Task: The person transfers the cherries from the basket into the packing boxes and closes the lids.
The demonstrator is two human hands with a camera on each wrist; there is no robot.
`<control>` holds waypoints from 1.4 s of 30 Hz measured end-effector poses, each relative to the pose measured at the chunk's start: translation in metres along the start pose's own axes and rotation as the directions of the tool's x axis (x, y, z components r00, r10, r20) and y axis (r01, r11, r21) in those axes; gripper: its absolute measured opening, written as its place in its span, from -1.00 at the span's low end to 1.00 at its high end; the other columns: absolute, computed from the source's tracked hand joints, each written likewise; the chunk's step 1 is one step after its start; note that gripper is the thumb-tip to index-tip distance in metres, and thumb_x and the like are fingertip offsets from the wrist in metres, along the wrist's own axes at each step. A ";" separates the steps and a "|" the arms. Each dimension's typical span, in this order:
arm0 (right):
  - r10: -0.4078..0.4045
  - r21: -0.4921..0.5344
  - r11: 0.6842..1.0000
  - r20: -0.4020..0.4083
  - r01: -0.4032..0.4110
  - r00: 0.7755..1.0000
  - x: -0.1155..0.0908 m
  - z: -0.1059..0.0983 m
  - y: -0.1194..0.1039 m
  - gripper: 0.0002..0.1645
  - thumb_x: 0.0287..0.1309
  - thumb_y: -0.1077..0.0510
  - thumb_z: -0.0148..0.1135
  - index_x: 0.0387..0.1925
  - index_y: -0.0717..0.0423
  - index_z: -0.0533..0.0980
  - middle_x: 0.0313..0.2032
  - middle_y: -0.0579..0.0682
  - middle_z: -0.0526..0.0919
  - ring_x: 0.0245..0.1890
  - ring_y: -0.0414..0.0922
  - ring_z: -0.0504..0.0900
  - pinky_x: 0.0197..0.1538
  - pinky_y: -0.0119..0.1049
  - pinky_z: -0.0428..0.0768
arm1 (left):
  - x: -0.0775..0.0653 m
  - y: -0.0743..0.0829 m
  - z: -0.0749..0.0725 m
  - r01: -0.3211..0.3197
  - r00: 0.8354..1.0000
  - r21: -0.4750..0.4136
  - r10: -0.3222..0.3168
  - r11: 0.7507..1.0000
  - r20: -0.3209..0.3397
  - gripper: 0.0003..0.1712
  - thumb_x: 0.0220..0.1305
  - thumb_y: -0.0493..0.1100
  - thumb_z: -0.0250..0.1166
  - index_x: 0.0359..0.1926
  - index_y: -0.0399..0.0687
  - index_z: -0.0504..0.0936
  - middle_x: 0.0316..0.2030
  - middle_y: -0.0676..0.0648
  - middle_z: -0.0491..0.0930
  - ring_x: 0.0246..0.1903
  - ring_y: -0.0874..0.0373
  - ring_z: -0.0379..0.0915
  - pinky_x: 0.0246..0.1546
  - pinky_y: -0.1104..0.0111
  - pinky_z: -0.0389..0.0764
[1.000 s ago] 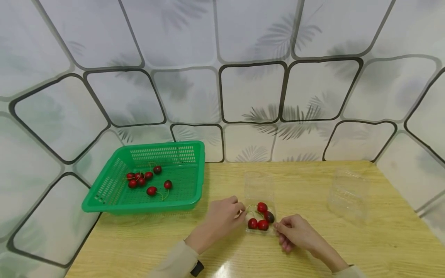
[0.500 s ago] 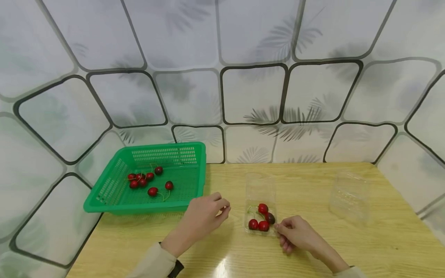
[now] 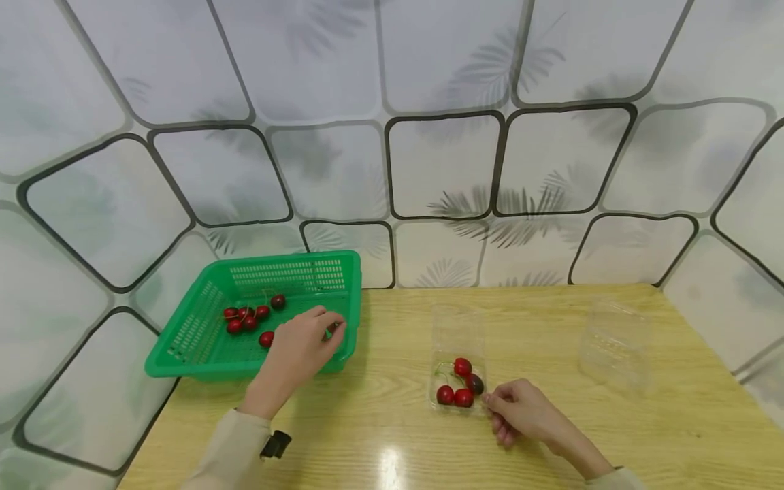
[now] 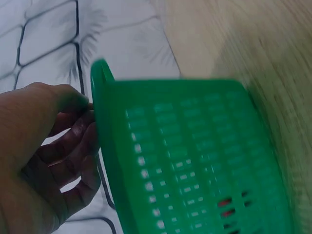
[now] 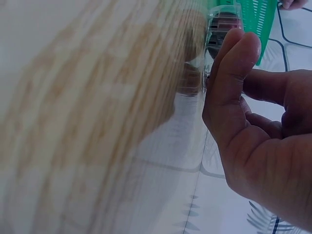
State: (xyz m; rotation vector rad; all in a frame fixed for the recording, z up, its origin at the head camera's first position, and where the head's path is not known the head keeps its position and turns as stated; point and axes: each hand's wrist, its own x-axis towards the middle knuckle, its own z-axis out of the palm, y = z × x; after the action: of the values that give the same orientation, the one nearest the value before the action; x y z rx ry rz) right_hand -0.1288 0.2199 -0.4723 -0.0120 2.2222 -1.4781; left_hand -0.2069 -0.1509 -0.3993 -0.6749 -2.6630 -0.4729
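Note:
My left hand (image 3: pixel 303 347) hovers over the front right part of the green plastic basket (image 3: pixel 202 369), fingers loosely bent and holding nothing. In the left wrist view this hand (image 4: pixel 58 151) appears beside the basket's rim (image 4: pixel 105 146). Red cherries (image 3: pixel 248 320) with stems lie in the basket; my left hand covers part of its floor. A clear plastic clamshell box (image 3: pixel 458 328) stands with its lid raised, several cherries (image 3: pixel 463 397) in its base. At its near right corner, my right hand (image 3: pixel 523 412) pinches the edge with thumb and fingertips.
Another clear plastic container (image 3: pixel 614 348) stands at the right of the wooden table (image 3: pixel 674 435). A patterned wall covering (image 3: pixel 447 163) rises behind the table and along both sides.
My left hand has moved left from beside the clamshell box to over the green basket. The right hand has stayed at the box's corner, and the cherries in the box lie as before.

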 end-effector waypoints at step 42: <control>-0.001 -0.005 1.000 0.019 0.001 1.000 0.001 0.000 -0.003 -0.60 0.52 0.08 0.08 -0.36 0.30 0.57 -0.57 -0.03 0.62 -0.62 -0.23 0.62 -0.51 -0.36 0.67 | 0.007 -0.095 -0.008 0.409 0.670 0.123 -0.390 0.904 0.632 -0.50 0.51 -0.11 0.14 0.24 -0.44 0.56 0.23 -0.47 0.53 0.14 -0.41 0.52 0.09 -0.20 0.58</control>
State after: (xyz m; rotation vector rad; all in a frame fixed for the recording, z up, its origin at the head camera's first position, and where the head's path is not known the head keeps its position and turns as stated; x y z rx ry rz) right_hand -0.1304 0.2179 -0.4699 -0.0281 2.2117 -1.4665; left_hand -0.2589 -0.2299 -0.4107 -0.2604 -3.5090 -0.4454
